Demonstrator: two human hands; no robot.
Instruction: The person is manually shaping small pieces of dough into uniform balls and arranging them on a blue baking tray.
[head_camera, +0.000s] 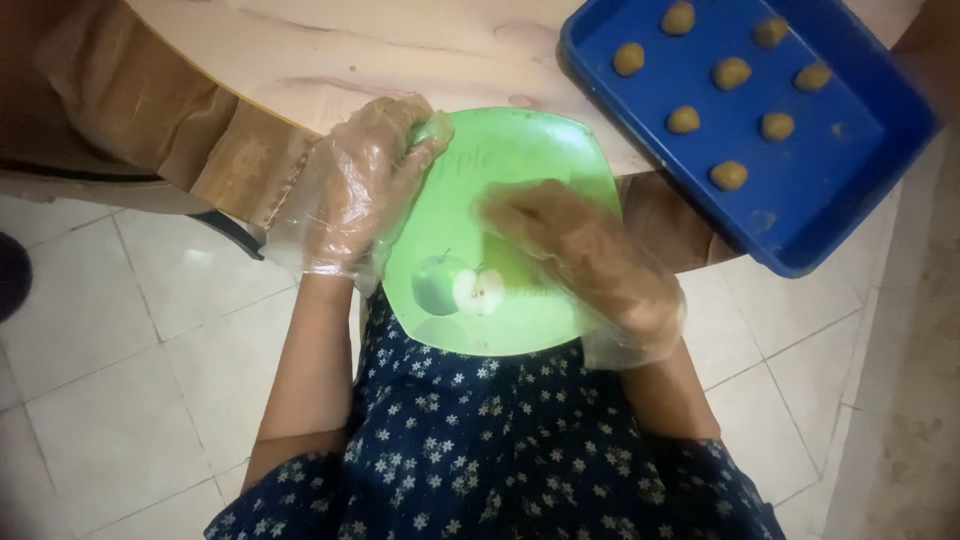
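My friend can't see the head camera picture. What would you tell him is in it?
A person's gloved left hand grips the edge of a green plate while the gloved right hand presses flat on it. Beside it on the table sits a blue tray holding small dough balls.

— Are any packages, labels, signs or screens to be seen?
— None is seen; only a printed decoration is found on the green plate (520, 160): a green apple and a cut half near its lower edge, with faint lettering printed toward its upper part
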